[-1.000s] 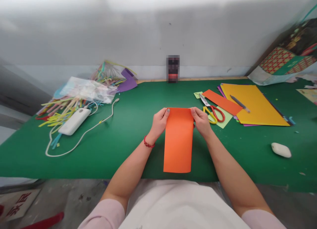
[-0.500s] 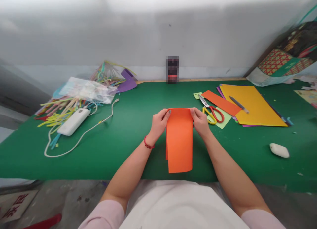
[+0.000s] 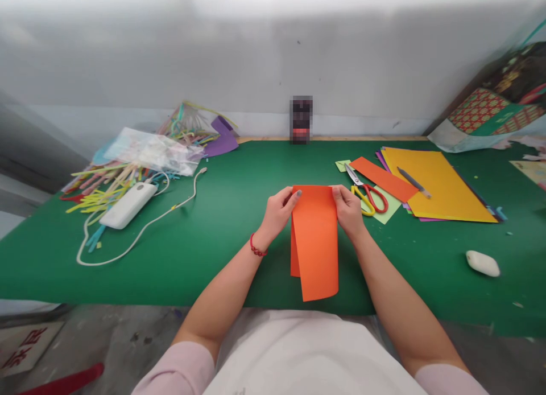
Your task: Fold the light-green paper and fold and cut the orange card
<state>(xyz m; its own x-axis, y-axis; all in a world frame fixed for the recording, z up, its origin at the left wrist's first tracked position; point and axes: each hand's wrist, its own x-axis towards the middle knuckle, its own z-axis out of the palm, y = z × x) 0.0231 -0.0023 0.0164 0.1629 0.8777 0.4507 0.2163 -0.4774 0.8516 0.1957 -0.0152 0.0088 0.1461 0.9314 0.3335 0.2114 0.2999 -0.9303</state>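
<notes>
A sheet of orange paper (image 3: 318,244), folded over at its top edge, hangs between my two hands above the green table. My left hand (image 3: 279,210) pinches its upper left corner, thumb on the front. At the upper right corner my right hand (image 3: 348,210) is closed on the same fold. Two layers hang down; the rear one shows at the left, apart from the front one. Just right of my right hand lie scissors (image 3: 362,193) with one red and one yellow handle, partly over light green paper (image 3: 390,208).
An orange strip (image 3: 384,179) and a pen (image 3: 413,181) lie by stacked yellow paper (image 3: 447,196). A white case (image 3: 483,263) sits at right. On the left are a white power bank (image 3: 128,206) with a cable, colourful strips and a plastic bag (image 3: 153,150).
The front layer of the orange paper has swung slightly, and the gap to the rear layer at the left has widened. Both hands keep their grip; the view has shifted a little.
</notes>
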